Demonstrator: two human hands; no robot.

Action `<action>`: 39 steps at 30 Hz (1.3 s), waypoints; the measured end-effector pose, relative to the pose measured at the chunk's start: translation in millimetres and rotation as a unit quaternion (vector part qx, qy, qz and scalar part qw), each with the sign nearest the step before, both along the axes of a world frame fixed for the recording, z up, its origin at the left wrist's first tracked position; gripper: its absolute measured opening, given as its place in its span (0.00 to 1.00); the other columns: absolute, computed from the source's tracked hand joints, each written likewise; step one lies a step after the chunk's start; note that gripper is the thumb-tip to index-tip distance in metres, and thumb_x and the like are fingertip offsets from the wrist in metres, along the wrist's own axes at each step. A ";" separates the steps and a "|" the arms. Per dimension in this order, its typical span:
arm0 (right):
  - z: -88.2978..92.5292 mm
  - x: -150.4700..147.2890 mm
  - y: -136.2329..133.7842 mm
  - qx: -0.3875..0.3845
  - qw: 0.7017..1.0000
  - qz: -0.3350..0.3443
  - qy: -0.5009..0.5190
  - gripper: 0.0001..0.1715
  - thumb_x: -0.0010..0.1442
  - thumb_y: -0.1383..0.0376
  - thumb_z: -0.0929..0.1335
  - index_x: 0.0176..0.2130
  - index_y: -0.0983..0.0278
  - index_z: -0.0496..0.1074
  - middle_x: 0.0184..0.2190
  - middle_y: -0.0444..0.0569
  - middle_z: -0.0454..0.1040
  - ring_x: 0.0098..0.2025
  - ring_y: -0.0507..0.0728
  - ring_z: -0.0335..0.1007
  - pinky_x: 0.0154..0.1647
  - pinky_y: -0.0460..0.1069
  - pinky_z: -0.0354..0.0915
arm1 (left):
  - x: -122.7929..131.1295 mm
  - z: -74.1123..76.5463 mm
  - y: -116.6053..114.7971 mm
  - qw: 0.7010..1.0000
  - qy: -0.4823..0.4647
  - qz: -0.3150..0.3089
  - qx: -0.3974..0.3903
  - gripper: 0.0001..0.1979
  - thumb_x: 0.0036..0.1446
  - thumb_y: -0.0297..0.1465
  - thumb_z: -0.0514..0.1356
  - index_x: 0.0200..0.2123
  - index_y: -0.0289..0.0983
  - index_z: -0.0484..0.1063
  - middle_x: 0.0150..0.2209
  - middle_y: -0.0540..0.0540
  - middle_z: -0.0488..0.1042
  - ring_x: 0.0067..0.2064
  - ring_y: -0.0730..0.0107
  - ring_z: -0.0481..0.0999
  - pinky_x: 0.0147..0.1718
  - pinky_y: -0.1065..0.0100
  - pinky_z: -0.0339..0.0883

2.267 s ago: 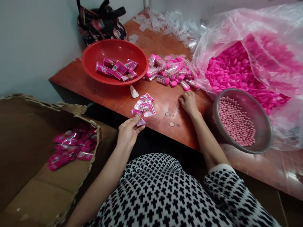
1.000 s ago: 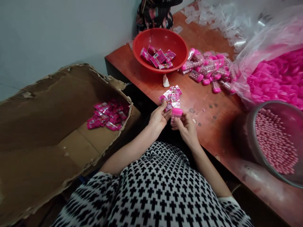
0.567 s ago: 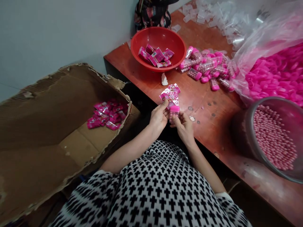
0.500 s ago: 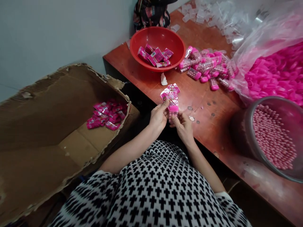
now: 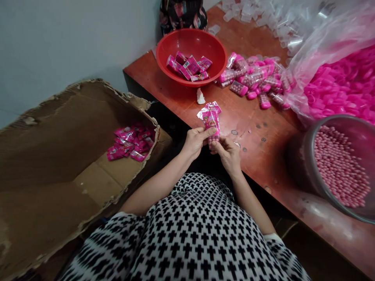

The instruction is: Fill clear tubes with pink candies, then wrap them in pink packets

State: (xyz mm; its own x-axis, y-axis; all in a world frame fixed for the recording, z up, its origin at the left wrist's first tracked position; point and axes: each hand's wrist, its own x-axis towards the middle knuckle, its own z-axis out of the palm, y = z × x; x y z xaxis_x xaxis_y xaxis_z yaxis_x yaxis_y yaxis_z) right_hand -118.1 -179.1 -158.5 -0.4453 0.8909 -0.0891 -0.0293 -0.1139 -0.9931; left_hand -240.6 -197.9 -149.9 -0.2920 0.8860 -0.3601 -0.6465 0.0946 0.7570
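My left hand (image 5: 195, 141) and my right hand (image 5: 227, 153) meet at the near edge of the red-brown table (image 5: 263, 132). Between them is a small pink-capped candy container, now mostly inside a pink printed wrapper sleeve (image 5: 212, 124). The left thumb and fingers pinch the sleeve; the right fingertips grip the container's lower end. A few loose sleeves (image 5: 211, 108) lie on the table just beyond.
A red bowl (image 5: 175, 43) holds wrapped packs. Beside it lie several filled pink-capped containers (image 5: 254, 80), clear empty cases (image 5: 263, 15), a bag of pink caps (image 5: 340, 86) and a metal bowl of pink candy balls (image 5: 341, 166). An open cardboard box (image 5: 58, 156) with wrapped packs (image 5: 130, 142) stands left.
My right hand fetched a pink-capped container from the table and brought it to the left hand's sleeve. The sleeve has since slid down over the container. The view has shifted left.
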 end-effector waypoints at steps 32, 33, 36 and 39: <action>-4.6 -3.9 -4.5 -0.040 0.995 -0.051 0.072 0.16 0.47 0.59 0.75 0.32 0.62 0.68 0.23 0.40 0.77 0.22 0.51 0.73 0.20 0.46 0.72 | -9.9 4.1 -12.7 0.994 0.028 -0.104 0.019 0.13 0.42 0.34 0.70 0.21 0.29 0.74 0.18 0.47 0.71 0.19 0.76 0.68 0.21 0.71 0.64; -5.1 -4.7 -3.8 -0.053 0.994 -0.054 0.076 0.17 0.47 0.58 0.75 0.32 0.62 0.68 0.23 0.40 0.77 0.21 0.51 0.73 0.20 0.46 0.72 | -10.7 4.2 -13.0 0.993 0.028 -0.109 0.020 0.13 0.42 0.34 0.70 0.20 0.29 0.74 0.18 0.47 0.71 0.19 0.76 0.68 0.22 0.71 0.64; -7.2 -4.5 -4.6 -0.071 0.992 -0.065 0.087 0.16 0.48 0.57 0.74 0.33 0.62 0.70 0.26 0.41 0.78 0.24 0.51 0.74 0.23 0.46 0.74 | -9.2 3.3 -14.1 0.998 0.012 -0.062 0.009 0.15 0.41 0.35 0.71 0.21 0.29 0.73 0.21 0.46 0.73 0.22 0.76 0.70 0.26 0.71 0.67; -7.2 -1.1 -9.4 -0.062 0.993 -0.063 0.078 0.16 0.48 0.58 0.75 0.36 0.62 0.72 0.30 0.42 0.78 0.29 0.51 0.76 0.31 0.48 0.76 | -4.8 2.9 -16.5 0.999 -0.039 0.015 0.015 0.16 0.42 0.38 0.70 0.25 0.30 0.73 0.26 0.44 0.75 0.27 0.73 0.74 0.33 0.69 0.70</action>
